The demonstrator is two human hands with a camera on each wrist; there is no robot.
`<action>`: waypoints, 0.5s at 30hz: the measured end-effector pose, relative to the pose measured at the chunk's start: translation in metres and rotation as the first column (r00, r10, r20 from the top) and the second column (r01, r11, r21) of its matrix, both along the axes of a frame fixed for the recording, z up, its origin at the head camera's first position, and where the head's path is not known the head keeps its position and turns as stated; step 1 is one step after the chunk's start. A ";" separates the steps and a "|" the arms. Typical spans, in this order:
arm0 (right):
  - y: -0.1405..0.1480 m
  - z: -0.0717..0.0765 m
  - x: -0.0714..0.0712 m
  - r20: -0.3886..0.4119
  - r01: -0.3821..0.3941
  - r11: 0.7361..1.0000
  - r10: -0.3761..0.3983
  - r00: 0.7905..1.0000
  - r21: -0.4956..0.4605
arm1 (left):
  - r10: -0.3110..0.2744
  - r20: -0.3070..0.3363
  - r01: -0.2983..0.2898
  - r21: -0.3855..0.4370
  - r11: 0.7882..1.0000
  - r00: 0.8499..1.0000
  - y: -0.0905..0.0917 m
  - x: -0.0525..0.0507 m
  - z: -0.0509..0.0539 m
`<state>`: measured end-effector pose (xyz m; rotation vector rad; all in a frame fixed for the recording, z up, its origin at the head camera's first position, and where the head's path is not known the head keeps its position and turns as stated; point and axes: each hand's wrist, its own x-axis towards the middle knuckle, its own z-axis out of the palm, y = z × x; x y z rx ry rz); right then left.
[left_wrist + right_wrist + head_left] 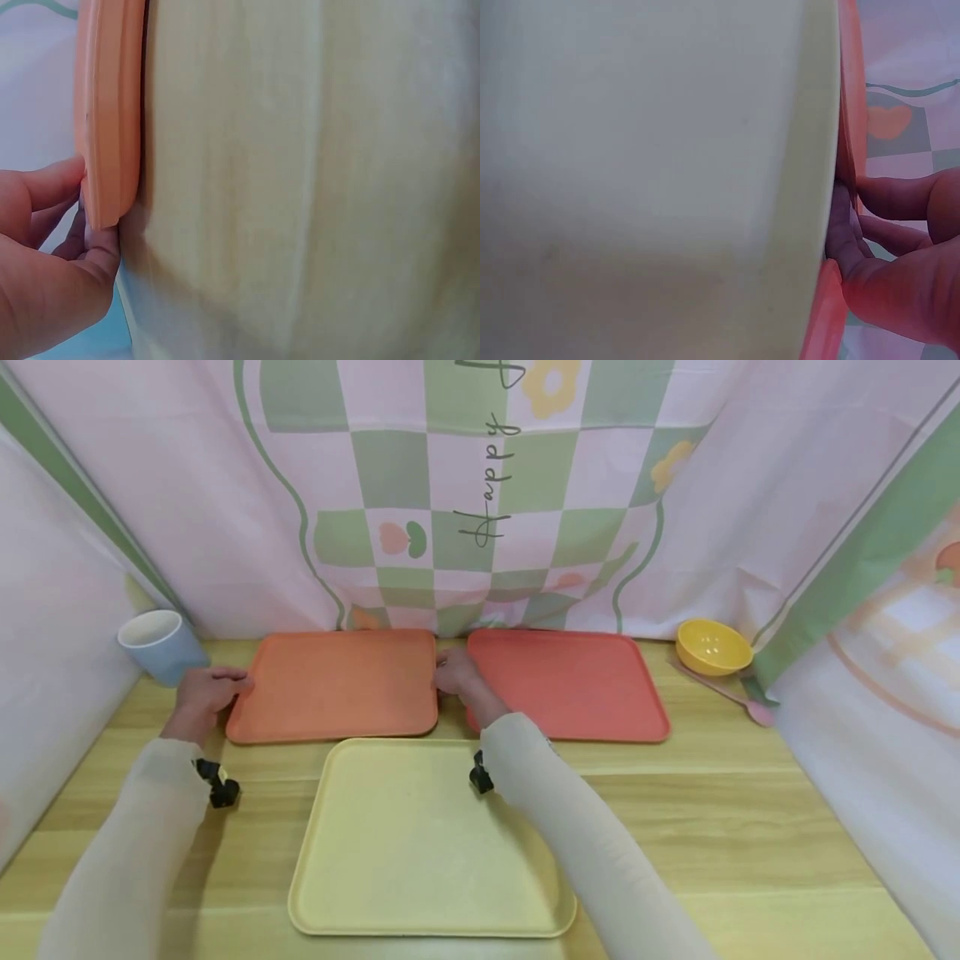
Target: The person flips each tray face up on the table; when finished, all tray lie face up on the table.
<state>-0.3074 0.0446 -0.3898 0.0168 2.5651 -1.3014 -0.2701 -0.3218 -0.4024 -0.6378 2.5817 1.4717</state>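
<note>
An orange tray (337,687) lies at the back left of the table, between both hands. At its left edge my left hand (206,693) pinches the rim; the left wrist view shows the thumb and fingers on either side of the tray's corner (112,120). My right hand (459,675) holds the right edge of that tray, in the gap beside a red tray (577,685). In the right wrist view, fingers (847,232) curl under the orange rim, partly hidden behind the pale yellow tray (667,150).
The pale yellow tray (427,843) lies at the front, below the right forearm. A blue cup (163,647) stands at the back left. On the far right are a yellow bowl (712,647) and a pink spoon (757,712). A patterned curtain (525,543) hangs behind.
</note>
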 end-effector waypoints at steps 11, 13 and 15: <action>0.006 0.001 0.005 0.078 0.016 0.985 -0.003 0.997 -0.172 | -0.127 -0.022 0.126 -0.060 0.990 0.992 -0.008 -0.001 -0.004; 0.006 0.002 0.006 0.090 0.026 0.980 -0.009 0.996 -0.198 | -0.137 -0.026 0.135 -0.068 0.988 0.990 -0.007 0.000 -0.004; 0.007 0.004 0.007 0.097 0.031 0.975 -0.010 0.995 -0.220 | -0.146 -0.037 0.142 -0.085 0.986 0.989 -0.006 0.000 -0.003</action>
